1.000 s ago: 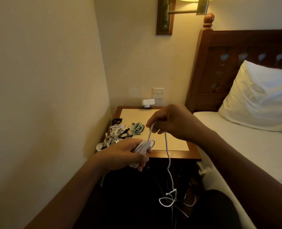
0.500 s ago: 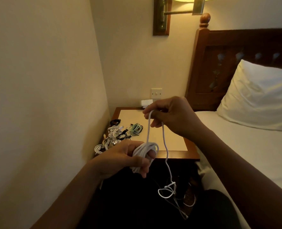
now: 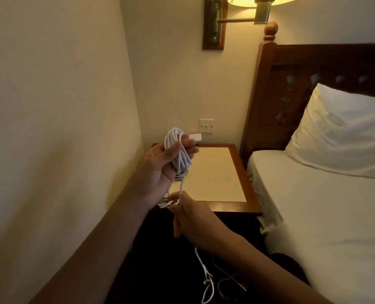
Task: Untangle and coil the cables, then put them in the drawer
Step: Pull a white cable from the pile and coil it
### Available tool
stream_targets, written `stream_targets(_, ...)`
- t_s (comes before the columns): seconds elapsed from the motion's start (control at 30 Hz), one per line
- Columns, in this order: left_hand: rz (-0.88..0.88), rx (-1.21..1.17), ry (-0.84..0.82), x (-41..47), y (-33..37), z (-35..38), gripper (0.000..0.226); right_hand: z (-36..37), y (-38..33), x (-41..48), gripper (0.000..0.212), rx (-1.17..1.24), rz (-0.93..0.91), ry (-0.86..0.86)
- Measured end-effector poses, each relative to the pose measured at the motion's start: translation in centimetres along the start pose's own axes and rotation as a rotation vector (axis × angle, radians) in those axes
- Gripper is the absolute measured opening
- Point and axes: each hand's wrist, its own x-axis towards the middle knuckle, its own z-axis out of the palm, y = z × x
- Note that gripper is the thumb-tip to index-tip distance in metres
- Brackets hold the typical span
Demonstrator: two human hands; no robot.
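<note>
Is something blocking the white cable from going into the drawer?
Nothing visible does. The left hand holds the white cable coiled near the nightstand, and the right hand pinches its strand below. The drawer cannot be made out in the dark, and a loose tail hangs uncoiled.

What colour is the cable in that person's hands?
White; the head view shows the cable clearly.

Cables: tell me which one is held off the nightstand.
The white cable looped in the left hand, its tail running down through the right hand. The other cables lie in a heap on the nightstand, mostly hidden behind the wrist.
</note>
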Motion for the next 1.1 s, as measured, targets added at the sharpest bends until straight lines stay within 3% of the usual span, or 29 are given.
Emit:
stream_targets(0.07, 0.041, 0.192, 0.070, 0.3, 0.1, -0.6, 0.035, 0.3, -1.3, -0.8, 0.038, -0.049, 0.030, -0.153)
stream_targets(0.13, 0.047, 0.594, 0.104, 0.1, -0.3, -1.6, 0.033, -0.5, -3.0, -1.6, 0.028, -0.044, 0.044, -0.214)
stream_targets(0.2, -0.036, 0.868, 0.073, -0.2, -0.9, -2.7, 0.026, -3.0, -4.0, -1.5, 0.020, -0.085, 0.013, -0.143)
stream_targets(0.27, -0.166, 0.941, 0.001, -0.8, -1.0, -3.5, 0.030, -6.6, -4.7, -0.8, 0.023, -0.173, -0.065, -0.024)
stream_targets(0.37, -0.309, 0.913, -0.201, -1.9, -0.1, -3.2, 0.058, -11.4, -3.6, 1.2, 0.015, -0.205, -0.093, 0.082)
stream_targets(0.43, -0.313, 0.854, -0.285, -2.7, 0.7, -2.6, 0.052, -13.0, -1.8, 2.3, 0.011, -0.139, -0.125, 0.140)
stream_targets(0.5, -0.238, 0.728, -0.260, -2.9, 1.4, -2.5, 0.044, -13.1, 0.4, 2.7, 0.013, -0.031, -0.136, 0.234)
stream_targets(0.57, -0.153, 0.505, -0.199, -2.5, 2.0, -2.7, 0.052, -11.7, 2.6, 2.5, 0.021, 0.080, -0.108, 0.288)
stream_targets(0.7, -0.056, 0.132, -0.120, -0.7, 2.6, -1.7, 0.054, -5.5, 4.0, 1.2, 0.027, 0.246, 0.016, 0.151)
stream_targets(0.77, -0.003, 0.103, -0.071, 0.4, 2.5, -0.8, 0.043, -2.9, 2.4, 0.1, 0.023, 0.176, 0.014, 0.060)
stream_targets(0.83, 0.056, 0.318, -0.005, 1.3, 2.0, -0.4, 0.039, -1.7, 0.1, -0.5, 0.023, 0.061, -0.009, -0.031)
stream_targets(0.93, 0.101, 0.953, 0.043, 1.7, 0.3, -1.1, 0.028, -3.6, -2.4, -0.2, 0.018, -0.140, -0.044, -0.043)
stream_targets(1.0, 0.011, 1.179, -0.048, 1.5, -0.4, -2.2, 0.033, -6.6, -3.2, 0.5, 0.022, -0.271, -0.058, -0.018)
stream_targets(1.1, -0.158, 1.296, -0.246, 0.9, 0.2, -3.4, 0.054, -10.7, -3.4, 1.0, 0.018, -0.355, -0.077, -0.031)
